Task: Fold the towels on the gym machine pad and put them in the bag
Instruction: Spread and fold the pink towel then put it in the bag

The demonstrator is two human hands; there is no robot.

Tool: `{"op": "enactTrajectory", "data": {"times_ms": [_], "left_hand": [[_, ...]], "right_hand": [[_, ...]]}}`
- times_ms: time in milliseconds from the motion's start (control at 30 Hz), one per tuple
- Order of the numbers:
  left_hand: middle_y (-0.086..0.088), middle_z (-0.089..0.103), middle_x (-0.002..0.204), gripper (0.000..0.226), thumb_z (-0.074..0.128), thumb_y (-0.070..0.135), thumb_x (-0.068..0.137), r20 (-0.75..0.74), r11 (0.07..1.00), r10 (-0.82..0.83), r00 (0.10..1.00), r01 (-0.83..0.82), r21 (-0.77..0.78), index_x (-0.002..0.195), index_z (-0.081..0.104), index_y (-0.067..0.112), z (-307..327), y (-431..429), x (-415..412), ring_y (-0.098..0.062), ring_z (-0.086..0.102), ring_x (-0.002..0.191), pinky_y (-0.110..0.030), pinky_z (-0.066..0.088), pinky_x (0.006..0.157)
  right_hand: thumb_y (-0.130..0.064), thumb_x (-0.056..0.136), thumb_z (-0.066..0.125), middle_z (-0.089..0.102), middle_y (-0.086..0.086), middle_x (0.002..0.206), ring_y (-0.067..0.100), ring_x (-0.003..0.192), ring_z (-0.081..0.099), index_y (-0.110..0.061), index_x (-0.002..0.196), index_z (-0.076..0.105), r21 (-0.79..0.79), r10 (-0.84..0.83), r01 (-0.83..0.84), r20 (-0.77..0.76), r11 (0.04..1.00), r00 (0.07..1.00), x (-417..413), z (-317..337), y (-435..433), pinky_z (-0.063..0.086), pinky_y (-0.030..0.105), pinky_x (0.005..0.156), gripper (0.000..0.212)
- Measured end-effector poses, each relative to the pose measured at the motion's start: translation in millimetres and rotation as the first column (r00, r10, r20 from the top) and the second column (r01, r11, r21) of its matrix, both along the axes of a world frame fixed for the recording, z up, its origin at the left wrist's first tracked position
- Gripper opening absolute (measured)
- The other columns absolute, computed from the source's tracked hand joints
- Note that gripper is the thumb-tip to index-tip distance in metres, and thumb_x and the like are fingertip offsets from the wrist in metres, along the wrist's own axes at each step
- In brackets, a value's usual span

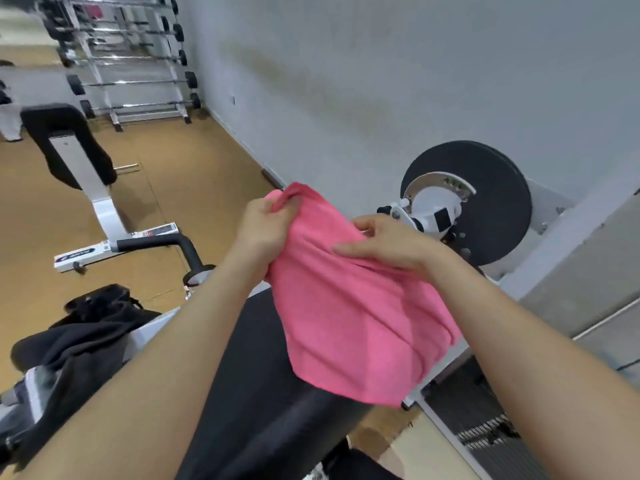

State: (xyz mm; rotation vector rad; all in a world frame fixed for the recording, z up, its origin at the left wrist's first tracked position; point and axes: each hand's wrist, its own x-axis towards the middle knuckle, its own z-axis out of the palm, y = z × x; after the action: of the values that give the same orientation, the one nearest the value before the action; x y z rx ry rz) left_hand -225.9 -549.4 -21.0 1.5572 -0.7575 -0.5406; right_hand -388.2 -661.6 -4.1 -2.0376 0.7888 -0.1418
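Both hands grip a pink towel (353,306) above the black pad (256,368): left hand (266,226) pinches its far corner, right hand (391,244) its top edge.

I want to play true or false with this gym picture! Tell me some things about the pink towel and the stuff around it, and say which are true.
1. The pink towel lies flat on the floor. False: the left hand and the right hand hold it up over the black pad.
2. A black bag sits left of the pad. True.
3. The rack by the wall is bare. False: it holds barbells.
4. A round black weight plate is behind the towel. True.
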Motion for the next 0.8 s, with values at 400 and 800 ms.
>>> {"op": "enactTrajectory", "data": {"times_ms": [400, 800], "left_hand": [[0.005, 0.05, 0.072, 0.028, 0.04, 0.032, 0.101, -0.069, 0.824, 0.566, 0.821, -0.563, 0.058, 0.077, 0.053, 0.024, -49.7, 34.6, 148.3, -0.015, 0.049, 0.072, -0.03, 0.036, 0.064], [-0.006, 0.057, 0.069, 0.038, 0.034, -0.016, 0.074, -0.054, 0.82, 0.572, 0.819, -0.572, 0.005, 0.062, 0.057, 0.012, -11.4, 111.0, 89.6, -0.018, 0.057, 0.064, -0.018, 0.051, 0.053]], "right_hand": [[-0.012, 0.081, 0.055, 0.068, 0.009, 0.095, 0.035, 0.098, 0.061, -0.022, 0.094, 0.067, -0.679, -0.318, 0.081, -0.232, 0.73, 0.919, 36.0, -23.0, -56.9, 0.041, 0.034, 0.068, 0.02], [-0.016, 0.08, 0.063, 0.068, 0.008, 0.097, 0.033, 0.091, 0.061, -0.017, 0.103, 0.068, -0.729, -0.151, 0.145, 0.058, 0.669, 0.987, 8.4, -20.0, -33.1, 0.043, 0.033, 0.07, 0.024]]}}
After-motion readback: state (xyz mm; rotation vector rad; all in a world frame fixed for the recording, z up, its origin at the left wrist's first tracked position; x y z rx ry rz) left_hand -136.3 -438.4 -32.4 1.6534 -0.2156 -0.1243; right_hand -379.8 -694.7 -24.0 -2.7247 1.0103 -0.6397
